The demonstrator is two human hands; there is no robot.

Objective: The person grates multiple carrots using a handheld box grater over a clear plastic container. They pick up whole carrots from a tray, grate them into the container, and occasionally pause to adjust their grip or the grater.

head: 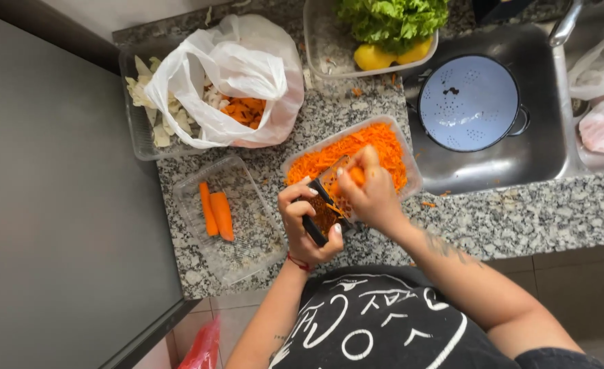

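1. Black fabric with white line markings covers the person's chest [384,321], nearest the lens; a thin red cord circles the left wrist.
2. Wrapped around a flat, dark-framed grater [321,205], the left hand [308,222] holds it tilted over the edge of a tray; orange shreds cling to its metal face.
3. Pinched in the right hand [370,191] is a short carrot stub [357,175], pressed against the grater's upper part.
4. Behind both hands, a clear, rounded rectangular plastic tray [411,179] carries a loose, stringy heap of grated carrot [356,150].
5. To the left, a second clear tray [237,256] holds two smooth peeled carrots [216,212] lying side by side.
6. Further back, a crumpled, glossy white plastic bag [237,78] of orange peelings sits in a tray with pale cabbage pieces [153,102].
7. Speckled grey granite forms the table [507,219], with a steel sink [520,154] holding an upturned pale-blue perforated colander [469,102].
8. Frilly green lettuce and a yellow pepper fill another tub [322,51].
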